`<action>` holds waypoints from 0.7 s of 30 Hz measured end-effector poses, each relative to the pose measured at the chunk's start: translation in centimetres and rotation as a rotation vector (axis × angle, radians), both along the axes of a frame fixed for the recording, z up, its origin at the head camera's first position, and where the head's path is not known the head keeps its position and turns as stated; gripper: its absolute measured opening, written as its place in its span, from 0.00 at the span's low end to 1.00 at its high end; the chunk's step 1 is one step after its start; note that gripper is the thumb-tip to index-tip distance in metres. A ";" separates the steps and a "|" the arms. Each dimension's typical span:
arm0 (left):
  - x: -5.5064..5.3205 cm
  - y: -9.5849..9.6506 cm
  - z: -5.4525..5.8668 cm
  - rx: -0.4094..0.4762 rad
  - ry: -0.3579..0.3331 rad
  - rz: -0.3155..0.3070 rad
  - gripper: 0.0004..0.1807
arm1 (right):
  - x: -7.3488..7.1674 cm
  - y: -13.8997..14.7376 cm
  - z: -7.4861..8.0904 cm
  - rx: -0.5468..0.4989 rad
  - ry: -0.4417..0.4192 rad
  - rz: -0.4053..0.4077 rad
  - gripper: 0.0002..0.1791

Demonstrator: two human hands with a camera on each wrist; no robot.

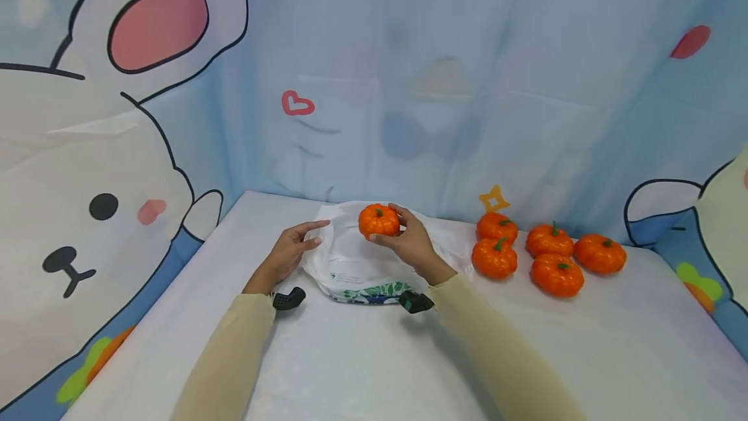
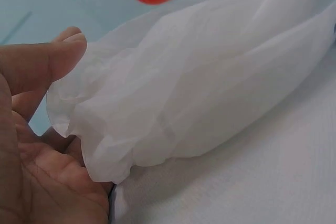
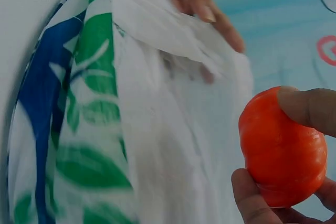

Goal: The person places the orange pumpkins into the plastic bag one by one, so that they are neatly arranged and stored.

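A small orange pumpkin (image 1: 378, 221) is held above a white plastic bag (image 1: 362, 265) by my right hand (image 1: 415, 245). In the right wrist view the thumb (image 3: 307, 109) lies on one side of the pumpkin (image 3: 283, 148) and the fingers on the other. My left hand (image 1: 289, 255) touches the bag's left edge with thumb and fingers spread apart. In the left wrist view the bag's crumpled rim (image 2: 100, 124) lies between the thumb (image 2: 47, 64) and the other fingers, which the plastic partly hides. Green leaves and blue are printed on the bag's near side.
Several more orange pumpkins (image 1: 558, 275) with green stems stand together on the white tabletop (image 1: 327, 362), right of the bag. Behind the table hangs a light blue curtain (image 1: 350, 83) with cartoon prints. Dark devices (image 1: 289, 299) are worn on both wrists.
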State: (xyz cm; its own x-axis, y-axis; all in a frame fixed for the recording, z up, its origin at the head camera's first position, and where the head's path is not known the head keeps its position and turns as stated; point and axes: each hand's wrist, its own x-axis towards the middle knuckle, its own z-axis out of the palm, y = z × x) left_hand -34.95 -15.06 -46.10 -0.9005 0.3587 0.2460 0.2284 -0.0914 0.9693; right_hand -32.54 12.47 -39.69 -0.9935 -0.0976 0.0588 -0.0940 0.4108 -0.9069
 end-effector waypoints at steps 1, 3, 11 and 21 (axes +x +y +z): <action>0.0 0.0 0.0 -0.002 -0.002 0.002 0.26 | -0.2 -0.7 -0.2 0.007 -0.006 0.000 0.47; -0.1 0.0 0.0 -0.006 -0.005 0.003 0.26 | -0.7 -1.8 -0.6 0.026 -0.015 0.000 0.46; -0.3 0.1 0.0 -0.022 -0.011 0.003 0.26 | -2.2 -4.3 -2.1 0.069 -0.056 -0.055 0.45; -0.3 0.0 0.1 -0.019 -0.029 0.008 0.26 | -3.2 -5.5 -3.2 0.096 -0.076 -0.098 0.44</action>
State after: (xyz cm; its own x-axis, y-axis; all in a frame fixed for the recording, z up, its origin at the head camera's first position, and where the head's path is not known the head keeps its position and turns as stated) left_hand -35.23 -15.07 -45.98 -0.9102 0.3555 0.2126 0.2005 -0.0711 0.9771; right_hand -35.77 7.00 -42.93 -0.9998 -0.0011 -0.0222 0.0187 0.4994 -0.8661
